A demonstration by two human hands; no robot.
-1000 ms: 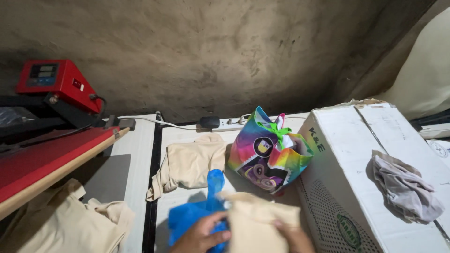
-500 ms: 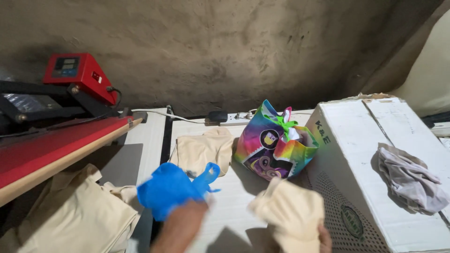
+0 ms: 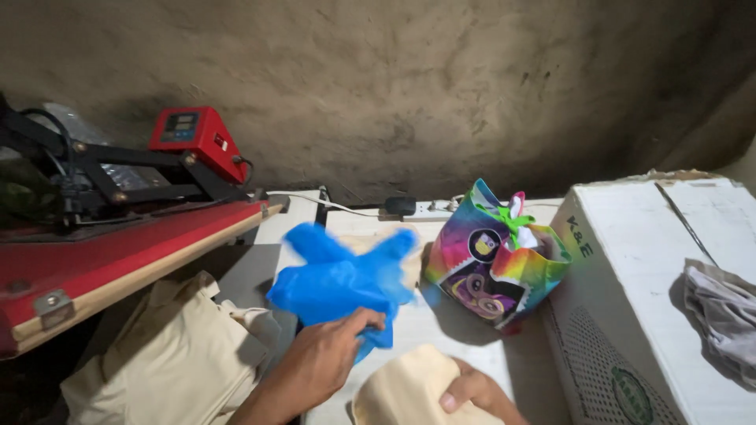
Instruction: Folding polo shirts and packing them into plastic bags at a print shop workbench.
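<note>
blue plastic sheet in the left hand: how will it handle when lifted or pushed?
The blue plastic piece is probably very floppy: it hangs crumpled and blurred from the left hand, pinched at one edge. It looks thin, so likely light and apt to flutter. Its smooth surface may slip on the white tabletop if pushed.

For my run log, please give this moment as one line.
left hand: holds blue bag, lifted | right hand: grips cream cloth on table | nearby: rainbow bag, white box, heat press
</note>
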